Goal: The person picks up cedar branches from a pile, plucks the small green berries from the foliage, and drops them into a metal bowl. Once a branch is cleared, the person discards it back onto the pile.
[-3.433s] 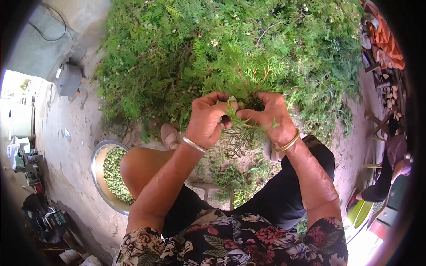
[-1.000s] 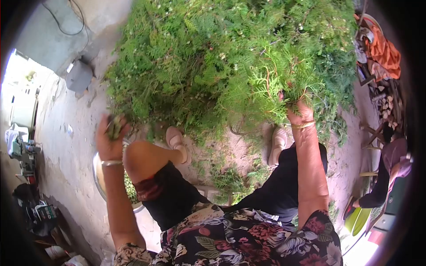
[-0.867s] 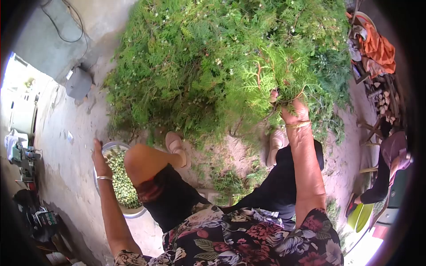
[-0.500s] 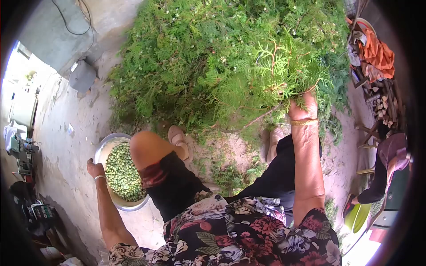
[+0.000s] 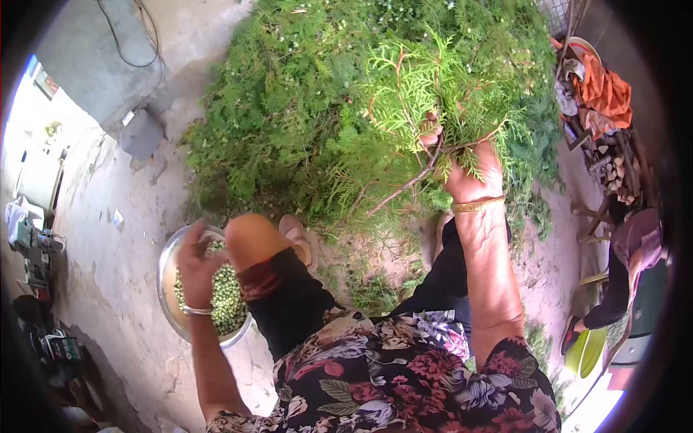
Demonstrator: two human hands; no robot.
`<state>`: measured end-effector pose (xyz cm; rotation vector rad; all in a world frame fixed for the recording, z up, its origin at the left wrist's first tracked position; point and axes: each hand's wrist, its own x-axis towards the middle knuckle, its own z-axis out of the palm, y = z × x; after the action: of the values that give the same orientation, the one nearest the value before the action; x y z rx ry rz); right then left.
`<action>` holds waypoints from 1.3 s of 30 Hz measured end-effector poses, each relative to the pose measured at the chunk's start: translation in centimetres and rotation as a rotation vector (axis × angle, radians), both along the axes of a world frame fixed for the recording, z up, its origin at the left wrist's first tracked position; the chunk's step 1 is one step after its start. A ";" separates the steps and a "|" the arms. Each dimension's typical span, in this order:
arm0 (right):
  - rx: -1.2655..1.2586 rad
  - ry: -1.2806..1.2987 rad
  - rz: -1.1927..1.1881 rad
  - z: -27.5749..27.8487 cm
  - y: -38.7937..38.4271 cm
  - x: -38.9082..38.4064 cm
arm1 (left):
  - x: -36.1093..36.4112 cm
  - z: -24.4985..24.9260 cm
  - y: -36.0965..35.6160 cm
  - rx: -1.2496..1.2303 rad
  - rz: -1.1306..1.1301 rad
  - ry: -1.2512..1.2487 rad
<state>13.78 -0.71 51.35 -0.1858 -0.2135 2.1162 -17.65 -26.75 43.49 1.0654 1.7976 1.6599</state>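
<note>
My right hand (image 5: 475,173) is closed around the stem of a leafy evergreen branch (image 5: 404,108), with flat green sprays and reddish twigs. The branch is raised over a large heap of similar cut greenery (image 5: 289,108). Over the left part of a metal bowl (image 5: 167,289) is my left hand (image 5: 196,267), smeared by motion, its fingers apart and nothing visible in them. Small pale-green cones (image 5: 229,299) partly fill the bowl, which stands beside my left knee. My hand hides some of them.
Leaf scraps (image 5: 375,289) lie on the floor between my feet. At the right are an orange cloth (image 5: 603,94), stacked firewood (image 5: 613,177) and another person's leg (image 5: 610,289) near a yellow-green object (image 5: 586,352). A grey bucket-like container (image 5: 141,136) stands at the left.
My left hand has let go of the bowl's rim and moved right and up, over the bowl. My right hand has shifted slightly left with the branch.
</note>
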 end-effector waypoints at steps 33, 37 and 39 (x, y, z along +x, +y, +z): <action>0.934 -1.559 -0.610 -4.9 -11.6 0.0 | 15.6 0.6 10.1 -0.055 -0.222 -0.810; 1.042 -1.524 -0.759 -5.0 -10.8 -0.2 | 16.1 0.6 10.2 -0.064 -0.223 -0.768; 0.974 -1.492 -0.753 -4.4 -10.2 0.1 | 16.1 0.6 10.5 -0.076 -0.212 -0.765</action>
<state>13.91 -10.87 46.98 -1.0101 -1.6517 0.6057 -1.51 -16.28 44.11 0.4559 1.1867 1.5551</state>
